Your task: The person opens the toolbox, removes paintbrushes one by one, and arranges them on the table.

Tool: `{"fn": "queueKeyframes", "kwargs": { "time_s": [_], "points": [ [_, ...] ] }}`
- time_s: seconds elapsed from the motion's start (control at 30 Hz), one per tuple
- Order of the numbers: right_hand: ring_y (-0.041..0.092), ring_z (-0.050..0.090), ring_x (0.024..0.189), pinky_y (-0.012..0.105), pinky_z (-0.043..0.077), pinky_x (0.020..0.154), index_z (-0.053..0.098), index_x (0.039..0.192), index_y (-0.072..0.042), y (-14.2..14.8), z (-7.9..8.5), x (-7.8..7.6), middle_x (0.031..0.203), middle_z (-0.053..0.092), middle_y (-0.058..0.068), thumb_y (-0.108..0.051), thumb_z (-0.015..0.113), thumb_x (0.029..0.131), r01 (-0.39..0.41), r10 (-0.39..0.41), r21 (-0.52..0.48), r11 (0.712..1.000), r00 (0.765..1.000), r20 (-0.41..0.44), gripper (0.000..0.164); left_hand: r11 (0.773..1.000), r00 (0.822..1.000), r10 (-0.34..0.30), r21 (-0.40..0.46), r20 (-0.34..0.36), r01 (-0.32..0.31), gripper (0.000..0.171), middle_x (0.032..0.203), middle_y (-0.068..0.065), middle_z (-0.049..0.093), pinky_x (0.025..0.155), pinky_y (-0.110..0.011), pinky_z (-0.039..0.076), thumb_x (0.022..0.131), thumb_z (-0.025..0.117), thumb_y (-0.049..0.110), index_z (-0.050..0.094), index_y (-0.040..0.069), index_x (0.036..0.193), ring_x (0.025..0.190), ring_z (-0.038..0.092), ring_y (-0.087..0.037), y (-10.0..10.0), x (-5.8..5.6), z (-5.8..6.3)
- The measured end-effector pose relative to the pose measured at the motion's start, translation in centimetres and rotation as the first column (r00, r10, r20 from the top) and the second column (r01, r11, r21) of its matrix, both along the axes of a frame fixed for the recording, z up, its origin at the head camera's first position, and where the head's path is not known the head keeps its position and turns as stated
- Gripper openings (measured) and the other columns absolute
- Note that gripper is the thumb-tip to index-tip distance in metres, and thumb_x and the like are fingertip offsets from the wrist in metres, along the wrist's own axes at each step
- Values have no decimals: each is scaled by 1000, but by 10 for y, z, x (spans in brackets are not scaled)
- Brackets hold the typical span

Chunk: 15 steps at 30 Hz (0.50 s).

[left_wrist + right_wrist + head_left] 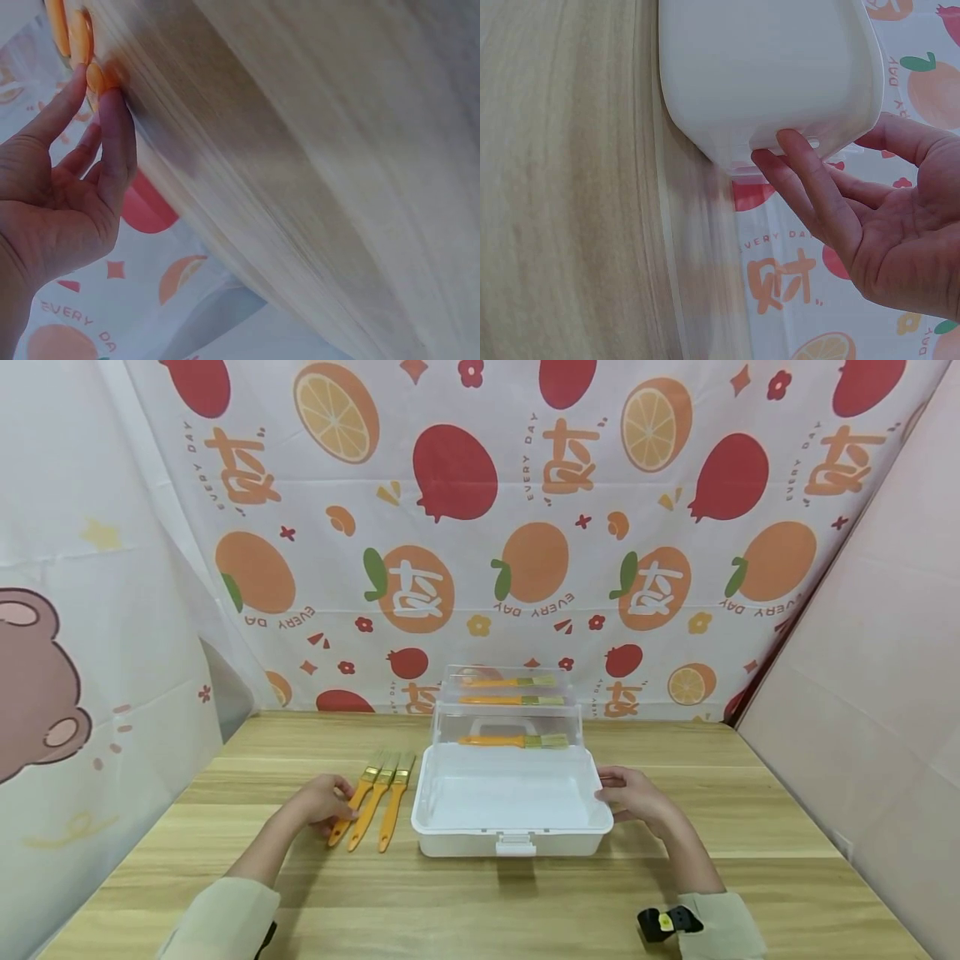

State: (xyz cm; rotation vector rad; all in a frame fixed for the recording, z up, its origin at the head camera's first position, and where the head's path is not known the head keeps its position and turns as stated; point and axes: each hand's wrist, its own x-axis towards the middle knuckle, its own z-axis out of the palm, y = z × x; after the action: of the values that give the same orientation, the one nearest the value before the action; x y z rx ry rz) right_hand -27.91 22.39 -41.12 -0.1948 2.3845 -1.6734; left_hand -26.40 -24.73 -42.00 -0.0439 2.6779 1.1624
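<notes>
Three paint brushes with orange handles and pale bristles lie side by side on the table, left of a white plastic storage box [517,843]. My left hand [322,802] pinches the leftmost brush [347,818] by its handle; in the left wrist view, thumb and fingertips meet at the orange handle end [96,78]. The middle brush [369,818] and right brush [392,818] rest just beside it. My right hand [633,795] holds the box's right end, its thumb over the rim and fingers [810,180] against the outer wall.
Behind the box's white base stands its raised clear upper part [450,724], with brushes [491,741] lying at several levels in it. A latch [516,845] sits on the box front. Fruit-printed cloth [465,560] hangs behind the wooden table [450,910], pale cloth at both sides.
</notes>
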Motion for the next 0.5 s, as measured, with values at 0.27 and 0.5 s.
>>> {"fn": "queueKeyframes", "kwargs": {
  "time_s": [0.27, 0.5],
  "points": [
    [27, 56, 97, 43, 52, 70, 38, 130, 12, 1, 0, 1, 118, 50, 23, -5, 56, 88, -16, 16, 5, 1000, 1000, -8, 49, 1000, 1000, -6, -13, -24, 5, 29, 75, -11, 55, 51, -31, 51, 78, 69, -1, 49, -9, 98, 59, 55, -18, 7, 5, 3],
    [26, 57, 95, 43, 52, 71, 37, 130, 13, 2, -1, 0, 116, 51, 22, -6, 55, 89, -28, 28, -7, 1000, 1000, -5, 48, 999, 999, 9, -42, -31, -10, 28, 74, -12, 51, 51, -30, 51, 77, 69, -1, 49, -7, 96, 59, 55, -18, 12, 6, 2]
  ]
}}
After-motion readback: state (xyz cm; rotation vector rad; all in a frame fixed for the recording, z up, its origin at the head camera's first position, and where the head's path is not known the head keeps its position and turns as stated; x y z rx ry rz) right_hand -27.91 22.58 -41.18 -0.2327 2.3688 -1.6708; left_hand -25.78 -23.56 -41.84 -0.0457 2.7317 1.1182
